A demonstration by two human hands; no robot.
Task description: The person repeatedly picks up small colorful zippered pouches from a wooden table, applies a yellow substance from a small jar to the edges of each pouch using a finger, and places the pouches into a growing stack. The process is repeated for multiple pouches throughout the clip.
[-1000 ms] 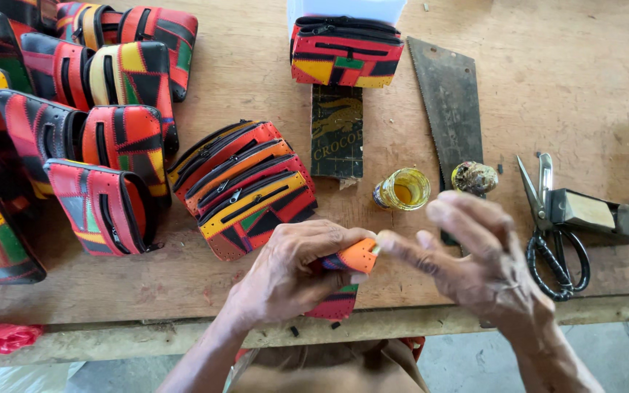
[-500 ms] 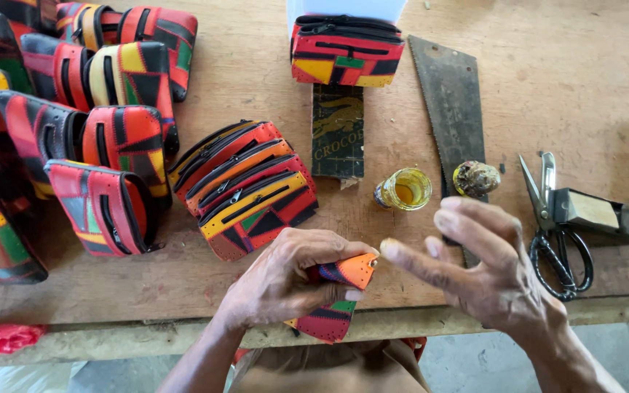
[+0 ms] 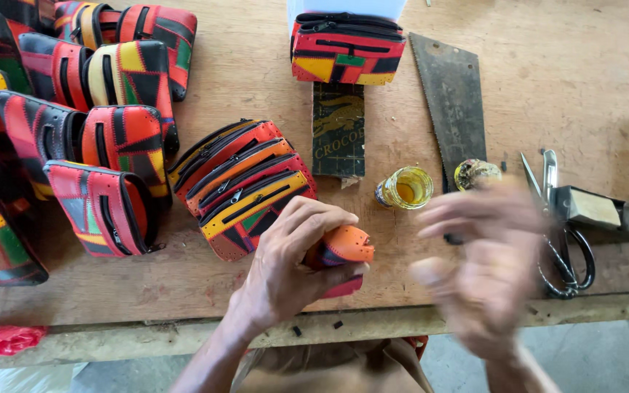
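Observation:
My left hand grips a small patchwork leather pouch, whose orange perforated end sticks out past my fingers near the table's front edge. To its right my right hand is blurred, fingers spread, holding nothing, apart from the pouch. A small open jar of yellow liquid stands just beyond the two hands, with its lid beside it. A stack of several zipped pouches lies right behind my left hand.
More coloured pouches crowd the left of the wooden table. Another pouch sits at the back on a dark strip. A saw blade, scissors and a block lie to the right. A red scrap hangs at the front left edge.
My right hand has let go of the pouch and pulled away to the right, fingers spreading. My left hand keeps the pouch and has shifted it slightly.

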